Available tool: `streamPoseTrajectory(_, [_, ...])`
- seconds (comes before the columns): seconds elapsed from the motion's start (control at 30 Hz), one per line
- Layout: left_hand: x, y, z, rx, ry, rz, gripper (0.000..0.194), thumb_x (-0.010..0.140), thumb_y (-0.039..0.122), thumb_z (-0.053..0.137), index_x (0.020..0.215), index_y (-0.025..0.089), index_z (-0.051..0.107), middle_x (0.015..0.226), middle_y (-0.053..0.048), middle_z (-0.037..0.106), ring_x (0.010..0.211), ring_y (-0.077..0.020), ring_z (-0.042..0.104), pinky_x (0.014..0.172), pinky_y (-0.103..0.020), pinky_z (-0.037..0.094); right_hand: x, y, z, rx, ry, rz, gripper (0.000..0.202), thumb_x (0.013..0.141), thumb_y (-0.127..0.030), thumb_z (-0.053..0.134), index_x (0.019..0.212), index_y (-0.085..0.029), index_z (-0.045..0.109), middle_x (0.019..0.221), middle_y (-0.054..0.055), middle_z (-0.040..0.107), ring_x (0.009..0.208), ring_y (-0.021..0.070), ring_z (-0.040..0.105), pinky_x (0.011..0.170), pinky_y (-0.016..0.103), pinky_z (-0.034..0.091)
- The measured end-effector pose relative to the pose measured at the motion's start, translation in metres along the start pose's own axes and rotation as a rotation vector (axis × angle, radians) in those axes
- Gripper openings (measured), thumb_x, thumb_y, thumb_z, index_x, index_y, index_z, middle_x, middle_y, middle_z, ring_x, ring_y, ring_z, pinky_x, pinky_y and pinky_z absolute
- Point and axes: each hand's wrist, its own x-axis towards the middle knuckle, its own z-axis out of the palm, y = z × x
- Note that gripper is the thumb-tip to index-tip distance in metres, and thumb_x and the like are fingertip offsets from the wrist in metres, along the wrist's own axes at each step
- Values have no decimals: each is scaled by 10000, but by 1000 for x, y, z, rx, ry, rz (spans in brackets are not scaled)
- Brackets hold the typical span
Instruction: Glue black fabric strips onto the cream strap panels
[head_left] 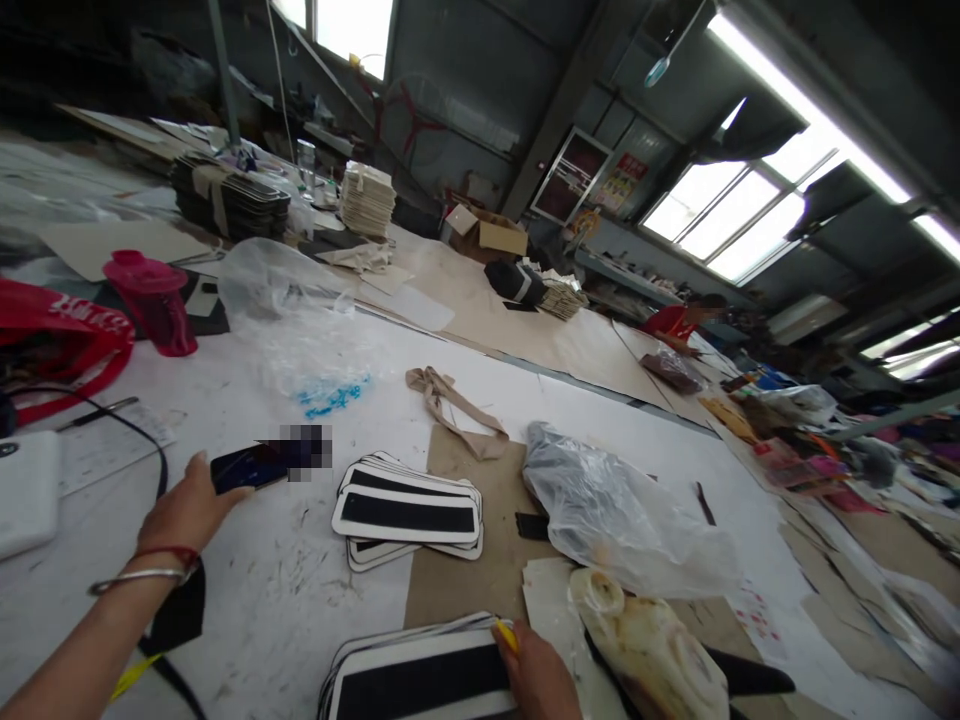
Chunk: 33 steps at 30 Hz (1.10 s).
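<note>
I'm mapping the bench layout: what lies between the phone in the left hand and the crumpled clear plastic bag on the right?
In the head view, a fanned stack of white-edged black pieces lies between the phone and the plastic bag, partly on brown cardboard.

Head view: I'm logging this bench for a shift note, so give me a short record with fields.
left hand: left hand holds a dark phone over the white table
right hand: right hand rests on the near stack of black-and-white pieces
between hands: second stack of pieces
right of stacks: clear plastic bag
far left: red cup
</note>
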Motion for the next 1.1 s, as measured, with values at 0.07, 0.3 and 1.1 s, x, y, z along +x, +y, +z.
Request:
streamPoseTrajectory(0.07, [18, 0, 1, 49, -66, 40, 943, 747, 577, 444, 1395, -5, 80, 1163, -307, 552, 1013, -409, 577, 772, -415, 442, -2, -2, -1, -18, -13, 43, 353, 949, -379, 323, 954, -190, 622, 913, 109, 711, 883, 250, 670, 682, 276, 451])
streamPoseTrajectory(0.3, [60, -8, 5, 215, -234, 210, 679, 700, 476, 534, 1232, 68, 429, 1055, -239, 607, 956, -364, 588, 742, -376, 430, -3, -7, -3, -72, -30, 92, 347, 952, -347, 311, 969, -181, 615, 926, 118, 709, 894, 255, 671, 701, 301, 468])
streamPoseTrajectory(1.1, [30, -17, 12, 326, 69, 237, 836, 634, 742, 430, 1029, 11, 519, 983, -223, 521, 966, -368, 494, 798, -401, 403, -7, -1, 10, -115, 32, 95, 249, 895, -230, 403, 984, -224, 635, 934, 81, 711, 891, 215, 672, 702, 257, 464])
